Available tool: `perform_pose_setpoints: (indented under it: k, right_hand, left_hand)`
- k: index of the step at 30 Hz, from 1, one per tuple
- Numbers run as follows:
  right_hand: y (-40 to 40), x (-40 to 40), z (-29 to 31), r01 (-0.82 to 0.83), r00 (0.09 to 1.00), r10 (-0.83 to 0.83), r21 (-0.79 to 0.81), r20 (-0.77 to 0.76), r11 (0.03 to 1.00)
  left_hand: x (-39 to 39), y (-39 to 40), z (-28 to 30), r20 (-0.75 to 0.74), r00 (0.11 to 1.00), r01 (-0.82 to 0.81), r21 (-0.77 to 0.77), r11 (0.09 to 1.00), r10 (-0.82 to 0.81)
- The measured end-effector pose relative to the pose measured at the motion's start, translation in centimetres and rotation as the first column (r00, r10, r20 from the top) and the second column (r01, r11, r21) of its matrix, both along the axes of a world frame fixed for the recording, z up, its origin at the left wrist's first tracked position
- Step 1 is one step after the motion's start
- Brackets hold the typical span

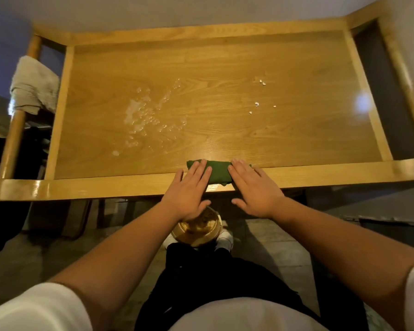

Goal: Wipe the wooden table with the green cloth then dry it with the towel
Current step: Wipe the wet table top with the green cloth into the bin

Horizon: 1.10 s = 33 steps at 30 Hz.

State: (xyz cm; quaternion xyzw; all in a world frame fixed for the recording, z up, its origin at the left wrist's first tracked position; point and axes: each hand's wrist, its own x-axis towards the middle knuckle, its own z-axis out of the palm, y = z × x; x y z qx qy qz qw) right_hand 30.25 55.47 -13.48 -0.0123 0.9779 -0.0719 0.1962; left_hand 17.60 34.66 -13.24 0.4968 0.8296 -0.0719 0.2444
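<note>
The green cloth (219, 172), folded small, lies on the near edge of the wooden table (225, 80). My left hand (189, 189) rests flat on the cloth's left end, fingers spread. On its right end my right hand (253, 187) lies flat the same way. A patch of spilled liquid (144, 118) glistens left of the table's middle, and small white crumbs (258, 101) are scattered to the right. A pale towel (34, 86) hangs over the frame at the table's left end.
A raised wooden rim (81, 187) runs around the tabletop. Below the near edge, a round metal container (197, 231) with dark contents sits on the floor between my feet. A bright light reflection (362, 102) shows at the right.
</note>
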Motion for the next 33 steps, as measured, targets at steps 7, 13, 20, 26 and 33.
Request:
perform_pose_setpoints:
  k: [7, 13, 20, 26, 33]
  right_hand:
    - [-0.2, -0.7, -0.6, -0.049, 0.989, 0.034, 0.105, 0.14, 0.993]
    - [-1.0, -0.4, 0.2, 0.018, 0.994, -0.029, 0.111, 0.104, 0.994]
    - [-4.8, 2.0, 0.1, -0.171, 0.984, 0.174, 0.09, -0.028, 0.981]
    - [-8.9, 4.4, -0.6, -0.045, 0.994, 0.038, 0.062, 0.107, 0.997]
    - [-13.0, 7.9, -0.3, 0.094, 0.975, -0.117, 0.128, 0.189, 0.987]
  left_hand:
    - [0.9, 1.3, 0.3, -0.034, 0.998, -0.048, -0.129, 0.99, 0.044]
    - [1.5, 0.6, 1.6, -0.006, 0.991, -0.135, -0.086, 0.987, 0.135]
    - [4.4, -5.7, 2.2, 0.023, 0.969, -0.243, -0.091, 0.966, 0.246]
    - [6.7, -10.1, 3.1, 0.036, 0.931, -0.357, -0.122, 0.926, 0.364]
    - [9.0, -15.1, 3.1, 0.049, 0.94, -0.334, -0.077, 0.939, 0.338]
